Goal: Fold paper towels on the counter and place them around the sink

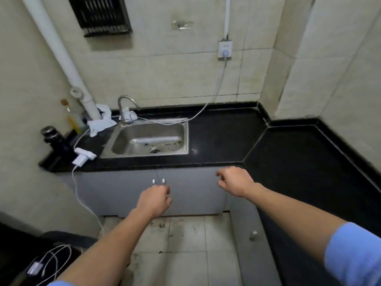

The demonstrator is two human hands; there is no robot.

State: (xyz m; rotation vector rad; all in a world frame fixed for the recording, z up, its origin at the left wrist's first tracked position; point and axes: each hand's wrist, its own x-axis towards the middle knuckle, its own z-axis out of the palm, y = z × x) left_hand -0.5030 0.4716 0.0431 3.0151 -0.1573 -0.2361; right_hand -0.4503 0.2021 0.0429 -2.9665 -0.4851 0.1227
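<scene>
A person stands before a rectangular stainless-steel sink (148, 139) set in a glossy black stone counter (222, 137), both bare forearms stretched toward the grey cabinet doors (115, 190) below the sink. The risk from here appears to lie in the clutter: a white charger cable (214, 93) trails across the rim behind the sink, and a white power adapter (83, 156) sits at the counter edge left of the sink, so a careless reach for the towels could snag either and drag it into the basin or off the counter. The left hand (154, 200) is curled nearly closed just under the small white door handles (158, 181) beneath the sink; whether it grips anything cannot be told. The right hand (235, 183), below the sink's right corner, hangs loosely half-open and holds nothing. Crumpled white paper towels (102, 120) lie unfolded at the sink's back-left corner, beside the curved chrome tap (125, 106).
</scene>
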